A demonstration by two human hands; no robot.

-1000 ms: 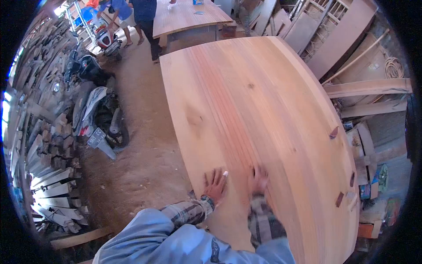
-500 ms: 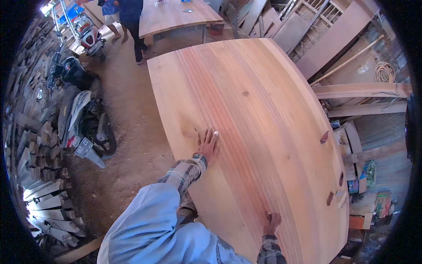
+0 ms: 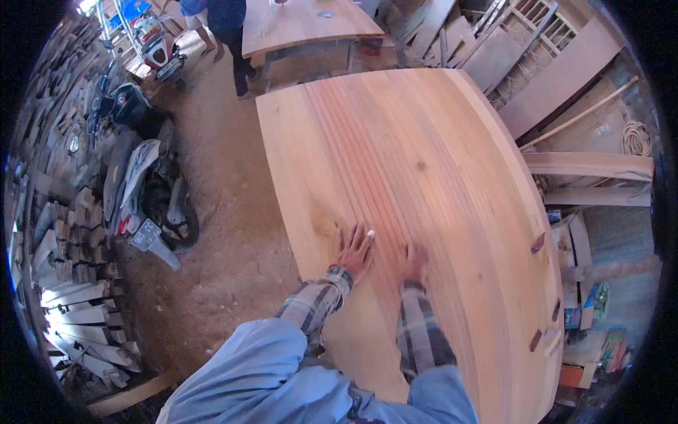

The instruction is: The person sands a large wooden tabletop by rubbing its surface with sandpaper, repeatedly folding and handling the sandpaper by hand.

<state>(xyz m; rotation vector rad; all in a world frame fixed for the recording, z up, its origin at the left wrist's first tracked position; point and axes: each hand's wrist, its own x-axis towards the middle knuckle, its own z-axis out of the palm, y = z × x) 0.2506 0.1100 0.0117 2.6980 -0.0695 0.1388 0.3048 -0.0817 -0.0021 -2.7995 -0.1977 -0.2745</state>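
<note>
A wide striped wooden panel (image 3: 452,212) spans the middle of the view, a reddish band running along it. My left hand (image 3: 354,252) lies flat near the panel's left side with its fingers spread; something white is on one fingertip. Just right of it, on the reddish band, my right hand (image 3: 413,264) rests on the wood, its fingers blurred, so what is under them cannot be made out. Small dark reddish pieces (image 3: 538,243) lie along the panel's right side, with another piece (image 3: 536,340) lower down.
Parked motorcycles (image 3: 145,177) stand on the dirt floor at left, beside stacked timber (image 3: 81,297). Behind the panel are another wooden table (image 3: 304,28) and two people (image 3: 227,35). Boards (image 3: 565,78) and a coiled hose (image 3: 636,138) are at right.
My right hand has moved forward from the near part of the panel, up beside my left hand. My left hand stays spread on the wood. The camera view has shifted slightly.
</note>
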